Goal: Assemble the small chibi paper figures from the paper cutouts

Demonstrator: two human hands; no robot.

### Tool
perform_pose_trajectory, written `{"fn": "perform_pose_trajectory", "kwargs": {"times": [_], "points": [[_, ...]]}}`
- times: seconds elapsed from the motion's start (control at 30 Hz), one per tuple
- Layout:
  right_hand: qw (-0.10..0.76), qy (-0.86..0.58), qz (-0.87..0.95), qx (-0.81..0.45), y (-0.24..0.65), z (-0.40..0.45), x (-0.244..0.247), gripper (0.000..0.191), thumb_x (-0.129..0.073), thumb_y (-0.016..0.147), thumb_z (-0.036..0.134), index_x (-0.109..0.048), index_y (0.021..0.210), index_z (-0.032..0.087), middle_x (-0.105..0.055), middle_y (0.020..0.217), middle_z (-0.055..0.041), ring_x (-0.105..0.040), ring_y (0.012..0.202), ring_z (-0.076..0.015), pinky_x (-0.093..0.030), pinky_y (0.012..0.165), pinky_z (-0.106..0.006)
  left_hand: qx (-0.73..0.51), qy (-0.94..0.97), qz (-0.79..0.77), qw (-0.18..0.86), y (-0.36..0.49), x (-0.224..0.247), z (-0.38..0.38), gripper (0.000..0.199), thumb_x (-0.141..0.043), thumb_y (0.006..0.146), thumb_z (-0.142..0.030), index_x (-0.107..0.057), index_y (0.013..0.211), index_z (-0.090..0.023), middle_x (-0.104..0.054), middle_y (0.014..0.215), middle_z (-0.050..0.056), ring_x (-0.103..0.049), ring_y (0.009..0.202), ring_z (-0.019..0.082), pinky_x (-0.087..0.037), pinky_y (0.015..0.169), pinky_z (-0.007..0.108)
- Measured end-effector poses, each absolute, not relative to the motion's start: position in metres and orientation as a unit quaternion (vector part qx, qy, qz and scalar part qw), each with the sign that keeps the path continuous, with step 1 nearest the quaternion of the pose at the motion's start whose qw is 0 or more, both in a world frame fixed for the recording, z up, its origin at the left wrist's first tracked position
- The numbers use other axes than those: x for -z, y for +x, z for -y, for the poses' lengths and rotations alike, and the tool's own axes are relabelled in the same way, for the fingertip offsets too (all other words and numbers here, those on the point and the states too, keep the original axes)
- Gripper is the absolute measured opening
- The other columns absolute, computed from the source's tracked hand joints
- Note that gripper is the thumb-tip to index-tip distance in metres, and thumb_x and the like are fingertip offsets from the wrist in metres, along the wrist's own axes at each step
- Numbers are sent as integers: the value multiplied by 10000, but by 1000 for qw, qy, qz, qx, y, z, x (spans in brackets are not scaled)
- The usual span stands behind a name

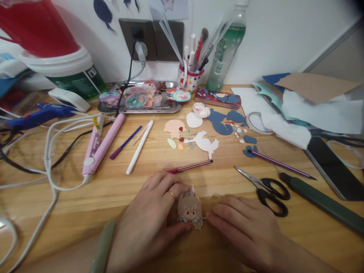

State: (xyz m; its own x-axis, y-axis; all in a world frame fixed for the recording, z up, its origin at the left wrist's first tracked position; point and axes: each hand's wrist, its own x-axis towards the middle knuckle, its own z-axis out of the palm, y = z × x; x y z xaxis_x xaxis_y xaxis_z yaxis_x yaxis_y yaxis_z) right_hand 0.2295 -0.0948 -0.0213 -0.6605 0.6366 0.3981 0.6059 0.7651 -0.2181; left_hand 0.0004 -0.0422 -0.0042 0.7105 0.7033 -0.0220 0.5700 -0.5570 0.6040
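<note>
My left hand pinches the figure; my right hand, fingers together, hides any hold. Pen and scissors lie near.

No words or numbers can be read. A black-and-white code square marks the green tub by the worktop's far edge; the bottle's label print there is too blurred.

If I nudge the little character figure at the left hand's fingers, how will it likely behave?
The character figure looks flat, so it would probably slide rather than roll. Being small, it is likely light. The wooden tabletop looks smooth, so it may slip easily.
</note>
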Motion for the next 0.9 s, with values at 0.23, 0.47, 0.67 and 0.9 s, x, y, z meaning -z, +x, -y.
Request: {"fn": "perform_pose_trajectory", "kwargs": {"times": [0.23,0.47,0.67,0.9], "points": [[240,-339,910,-12,229,94,21,194,-438,857,119,-595,969,104,-654,855,-60,-554,819,-171,-423,683,-299,-112,876,-363,295,0,4,41,472,-653,745,-312,-407,1145,-267,-478,1134,10,-383,1086,216,-372,914,375],[242,-341,908,-17,229,93,20,194,-441,850,108,-597,965,94,-653,852,-63,-554,799,-173,-420,684,-302,-112,874,-368,297,1,4,41,464,-662,734,-322,-423,1128,-263,-484,1123,12,-392,1079,222,-386,906,384],[245,-349,905,0,227,92,20,188,-457,844,108,-603,961,94,-652,824,-65,-557,781,-176,-417,666,-301,-113,873,-366,301,2,3,41,447,-659,737,-313,-441,1122,-249,-494,1110,30,-408,1066,236,-395,895,397],[248,-353,902,2,225,93,19,186,-452,842,104,-601,953,97,-648,825,-63,-561,794,-174,-426,666,-300,-115,873,-365,303,0,2,42,428,-651,742,-313,-447,1111,-244,-496,1107,42,-410,1066,247,-400,889,411]]}}
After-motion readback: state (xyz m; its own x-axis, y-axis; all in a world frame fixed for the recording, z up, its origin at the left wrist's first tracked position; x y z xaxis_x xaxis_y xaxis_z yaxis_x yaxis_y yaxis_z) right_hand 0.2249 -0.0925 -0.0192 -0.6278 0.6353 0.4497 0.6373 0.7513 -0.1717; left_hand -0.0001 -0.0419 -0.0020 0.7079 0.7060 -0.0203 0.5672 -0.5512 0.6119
